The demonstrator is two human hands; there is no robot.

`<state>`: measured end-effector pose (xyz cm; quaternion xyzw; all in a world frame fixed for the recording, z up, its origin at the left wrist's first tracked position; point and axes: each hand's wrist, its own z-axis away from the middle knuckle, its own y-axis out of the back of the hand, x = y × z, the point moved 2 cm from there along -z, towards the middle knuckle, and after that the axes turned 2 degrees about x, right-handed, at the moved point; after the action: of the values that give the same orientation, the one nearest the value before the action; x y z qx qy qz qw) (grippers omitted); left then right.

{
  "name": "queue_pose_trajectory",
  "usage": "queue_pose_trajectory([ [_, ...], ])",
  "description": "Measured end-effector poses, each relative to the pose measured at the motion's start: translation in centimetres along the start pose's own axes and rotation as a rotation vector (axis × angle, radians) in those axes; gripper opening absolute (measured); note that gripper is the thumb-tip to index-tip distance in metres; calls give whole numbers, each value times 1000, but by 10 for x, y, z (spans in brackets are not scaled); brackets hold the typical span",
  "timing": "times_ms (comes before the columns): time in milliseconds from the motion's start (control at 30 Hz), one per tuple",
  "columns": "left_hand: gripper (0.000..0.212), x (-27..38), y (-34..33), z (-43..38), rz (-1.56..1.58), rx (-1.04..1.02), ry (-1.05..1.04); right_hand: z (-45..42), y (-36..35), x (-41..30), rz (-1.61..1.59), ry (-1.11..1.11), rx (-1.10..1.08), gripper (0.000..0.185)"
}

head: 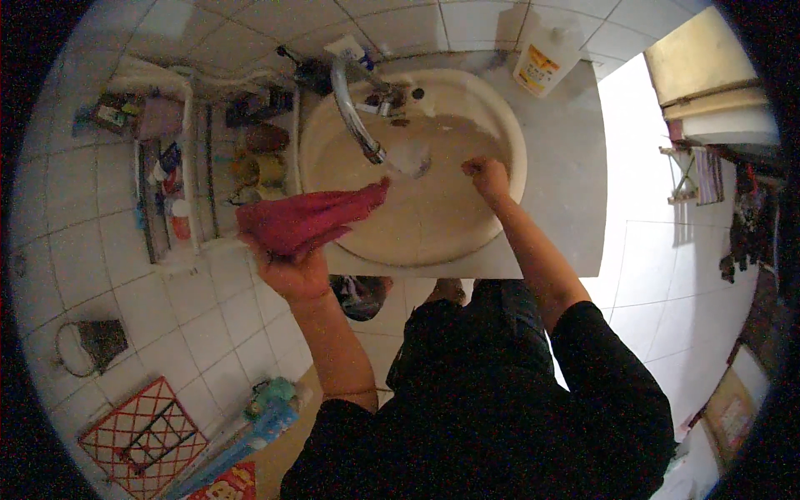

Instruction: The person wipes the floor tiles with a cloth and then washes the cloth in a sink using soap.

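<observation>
My left hand (294, 272) grips a red cloth (294, 219), which stretches from the hand over the left rim of an oval washbasin (522, 187) with its tip above the bowl. My right hand (486, 175) is held over the right part of the bowl, fingers curled; nothing shows in it. Between the hands, a curved chrome faucet (353, 115) hangs its spout over the basin. Beneath the spout a whitish round patch shows, too blurred to tell what it is.
A plastic bottle (540, 65) with a yellow label stands at the counter's (565, 156) back right. Left of the basin is a white shelf rack (190, 169) with several small items. A dark bag (359, 297) sits below the counter. A red wire grid (147, 437) is at the lower left.
</observation>
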<state>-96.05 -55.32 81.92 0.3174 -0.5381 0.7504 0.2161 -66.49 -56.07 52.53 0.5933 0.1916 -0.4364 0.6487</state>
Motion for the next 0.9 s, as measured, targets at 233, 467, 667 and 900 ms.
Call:
queue_pose_trajectory([
  [233, 45, -3, 11, 2, 28, -75, 52, 36, -48, -50, -255, 160, -114, 37],
  [467, 47, -2, 19, -1, 43, -159, 76, 35, -72, -103, -401, 355, -129, 73],
  [667, 46, -12, 28, 11, 136, -255, 146, 39, -64, -118, -222, 637, -160, 74],
  [900, 41, -61, 90, -43, -50, -130, 122, 19, -50, -79, -1146, -207, -500, 46],
])
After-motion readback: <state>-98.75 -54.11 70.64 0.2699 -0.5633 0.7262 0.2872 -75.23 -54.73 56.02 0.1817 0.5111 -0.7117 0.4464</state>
